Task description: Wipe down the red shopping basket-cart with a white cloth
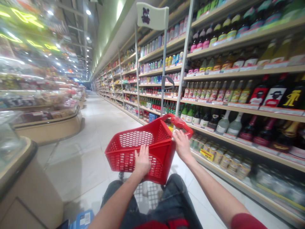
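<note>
A red plastic shopping basket [133, 143] sits on a small trolley in front of me in a supermarket aisle. My left hand [142, 160] grips the basket's near rim, fingers curled over the edge. My right hand [181, 143] is closed around the basket's right corner, just below its red handle [179, 122]. The basket looks empty as far as its inside shows. A grey pole [164, 79] rises behind the basket and carries a white flag [152, 16] with a dark bear figure.
Long shelves of bottles and jars [226, 95] run along the right side, close to the basket. Rounded display counters [47, 124] stand on the left. A pale tiled floor [100, 117] stretches ahead between them. My dark trousers [171, 203] show below.
</note>
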A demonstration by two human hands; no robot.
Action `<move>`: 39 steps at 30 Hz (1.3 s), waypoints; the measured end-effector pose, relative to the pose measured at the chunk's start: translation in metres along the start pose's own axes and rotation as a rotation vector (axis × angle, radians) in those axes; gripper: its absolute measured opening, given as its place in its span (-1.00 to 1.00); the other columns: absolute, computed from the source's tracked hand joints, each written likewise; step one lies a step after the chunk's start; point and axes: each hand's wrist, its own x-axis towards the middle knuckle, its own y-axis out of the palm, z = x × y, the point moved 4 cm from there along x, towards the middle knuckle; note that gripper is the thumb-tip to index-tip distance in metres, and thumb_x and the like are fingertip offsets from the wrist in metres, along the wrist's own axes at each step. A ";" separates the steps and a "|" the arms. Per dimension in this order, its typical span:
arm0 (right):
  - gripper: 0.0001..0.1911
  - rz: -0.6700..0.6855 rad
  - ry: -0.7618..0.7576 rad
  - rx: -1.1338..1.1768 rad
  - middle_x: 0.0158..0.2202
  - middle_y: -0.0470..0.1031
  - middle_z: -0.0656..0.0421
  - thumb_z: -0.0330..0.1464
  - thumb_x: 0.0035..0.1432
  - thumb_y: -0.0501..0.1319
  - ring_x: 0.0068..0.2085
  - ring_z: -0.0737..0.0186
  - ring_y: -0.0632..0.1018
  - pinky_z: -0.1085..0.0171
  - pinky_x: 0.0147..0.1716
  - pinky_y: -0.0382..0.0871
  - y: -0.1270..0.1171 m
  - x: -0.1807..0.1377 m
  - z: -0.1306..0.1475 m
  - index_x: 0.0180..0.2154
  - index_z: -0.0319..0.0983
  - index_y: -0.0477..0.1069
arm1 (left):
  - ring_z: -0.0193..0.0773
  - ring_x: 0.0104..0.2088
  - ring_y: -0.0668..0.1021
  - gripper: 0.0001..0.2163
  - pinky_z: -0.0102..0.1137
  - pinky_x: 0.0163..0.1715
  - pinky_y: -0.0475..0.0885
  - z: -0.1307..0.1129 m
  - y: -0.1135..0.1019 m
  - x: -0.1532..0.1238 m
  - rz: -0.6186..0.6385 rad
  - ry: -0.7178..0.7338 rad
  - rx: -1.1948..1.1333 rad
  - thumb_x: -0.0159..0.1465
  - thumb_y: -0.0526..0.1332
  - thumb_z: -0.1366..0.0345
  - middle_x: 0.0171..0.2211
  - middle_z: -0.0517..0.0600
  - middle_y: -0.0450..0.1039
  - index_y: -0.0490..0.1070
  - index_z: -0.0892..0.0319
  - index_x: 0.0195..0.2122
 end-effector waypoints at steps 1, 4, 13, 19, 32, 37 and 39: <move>-0.57 0.017 -0.036 0.009 0.11 0.30 0.00 -0.59 0.11 -0.04 0.19 0.04 0.18 -0.04 0.05 0.10 0.004 0.000 0.007 -0.03 -0.23 0.36 | -0.07 0.26 0.02 -0.37 0.05 0.16 -0.04 0.007 0.001 0.002 0.009 -0.041 0.002 0.10 -0.02 0.35 0.27 0.17 -0.09 -0.05 0.37 0.23; -0.53 0.055 -0.092 0.029 0.11 0.29 0.01 -0.61 0.08 -0.04 0.19 0.06 0.17 -0.05 0.07 0.08 0.010 0.002 0.011 -0.02 -0.21 0.35 | -0.05 0.26 0.03 -0.37 0.07 0.14 -0.01 0.023 0.006 0.005 0.034 -0.084 0.023 0.08 -0.02 0.37 0.26 0.15 -0.06 -0.03 0.33 0.23; -0.53 0.069 0.005 0.027 0.11 0.29 0.02 -0.59 0.09 -0.04 0.18 0.05 0.19 -0.06 0.05 0.08 0.022 0.002 0.003 0.00 -0.19 0.33 | -0.06 0.26 0.03 -0.34 0.07 0.16 -0.05 0.014 0.010 0.003 0.008 -0.013 -0.006 0.04 -0.01 0.40 0.26 0.13 -0.08 -0.03 0.35 0.23; -0.51 0.173 -0.044 0.075 0.13 0.27 0.04 -0.61 0.08 -0.05 0.19 0.05 0.17 -0.05 0.08 0.05 0.031 0.001 0.022 0.01 -0.20 0.33 | -0.09 0.26 0.04 -0.35 0.08 0.16 -0.06 0.015 0.010 0.002 0.000 0.007 -0.020 0.04 0.00 0.39 0.26 0.11 -0.07 -0.02 0.35 0.22; -0.50 0.254 -0.097 0.127 0.13 0.28 0.03 -0.62 0.07 -0.06 0.19 0.08 0.17 -0.04 0.09 0.03 0.054 -0.003 0.067 0.02 -0.20 0.31 | -0.12 0.25 0.05 -0.36 0.07 0.16 -0.05 0.040 0.013 -0.003 0.020 -0.060 -0.019 0.05 -0.02 0.41 0.26 0.11 -0.05 0.00 0.32 0.22; -0.50 0.213 0.006 0.053 0.14 0.26 0.02 -0.59 0.09 -0.06 0.20 0.03 0.14 -0.07 0.08 0.05 0.053 0.002 0.054 0.05 -0.21 0.28 | -0.09 0.26 0.01 -0.36 0.09 0.15 -0.06 0.055 0.016 -0.007 0.053 -0.143 -0.028 0.05 0.00 0.38 0.28 0.11 -0.09 -0.03 0.32 0.22; -0.50 0.253 -0.035 0.064 0.14 0.25 0.02 -0.60 0.09 -0.07 0.20 0.04 0.15 -0.05 0.08 0.06 0.060 -0.001 0.070 0.05 -0.22 0.29 | -0.10 0.27 -0.01 -0.36 0.08 0.16 -0.07 0.055 0.016 -0.009 0.055 -0.143 -0.053 0.07 0.00 0.36 0.28 0.11 -0.10 -0.04 0.30 0.23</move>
